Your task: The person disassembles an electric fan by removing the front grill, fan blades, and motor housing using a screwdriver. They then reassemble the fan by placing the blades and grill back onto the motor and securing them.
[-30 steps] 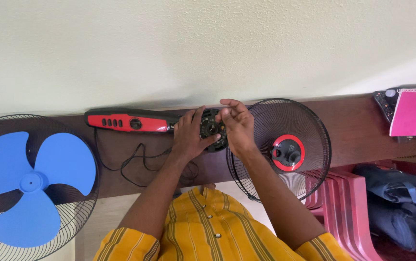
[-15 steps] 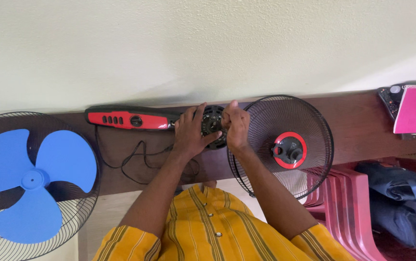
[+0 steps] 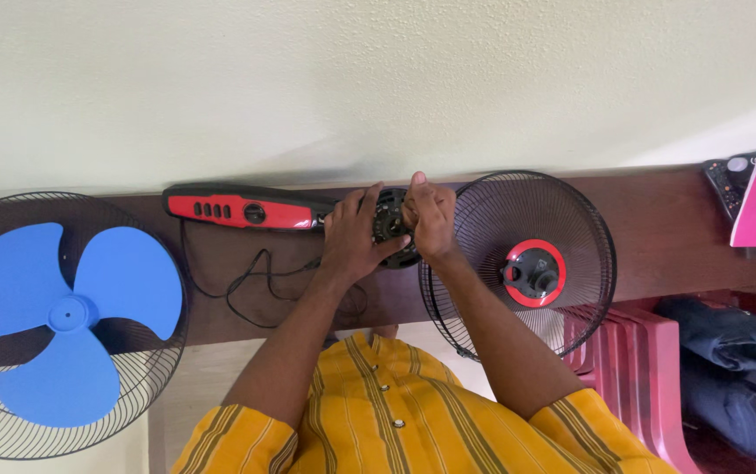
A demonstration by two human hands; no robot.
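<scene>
Both hands (image 3: 391, 230) grip the fan motor (image 3: 390, 224), between red stand (image 3: 242, 208) and grille (image 3: 523, 259).

A plain, pale cream wall (image 3: 378, 79) with a faintly rough finish fills the upper half of the view, evenly lit, with a soft shadow along its foot where it meets the far edge of the table (image 3: 659, 219); the table is a long, dark brown wooden top running from the left edge of the view to the right. Below the table's near edge shows light wood-toned floor (image 3: 211, 377); under its right end stands a stack of pink plastic chairs (image 3: 632, 369).
</scene>
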